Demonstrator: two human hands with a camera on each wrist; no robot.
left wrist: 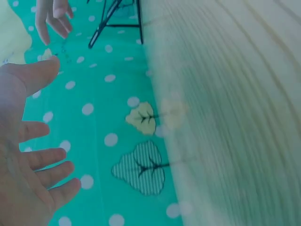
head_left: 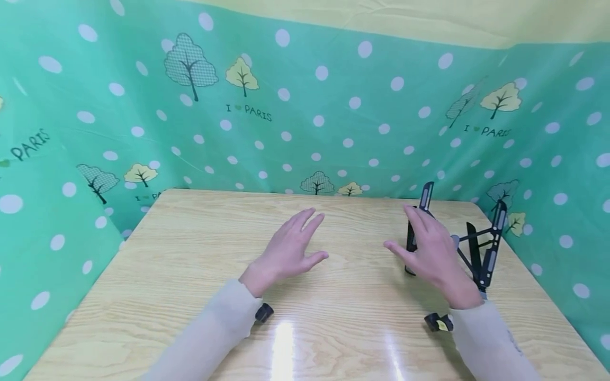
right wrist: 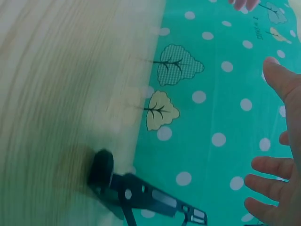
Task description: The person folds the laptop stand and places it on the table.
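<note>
A black folding stand with grey pads, like a laptop stand [head_left: 491,259], stands unfolded on the right side of the wooden table [head_left: 200,233]. My right hand [head_left: 433,254] is raised in front of it and covers its left part in the head view. That hand's fingers are extended, the thumb spread, and nothing is held. Left of the table's middle, my left hand [head_left: 286,251] hovers palm inward with straight fingers and holds nothing. The right wrist view shows part of the stand [right wrist: 164,200] below the right fingers [right wrist: 268,186].
A green dotted cloth [head_left: 333,111] printed with trees hangs behind the table and along both sides. Small black devices [head_left: 264,313] sit at both wrists. Light reflects off the tabletop near its front.
</note>
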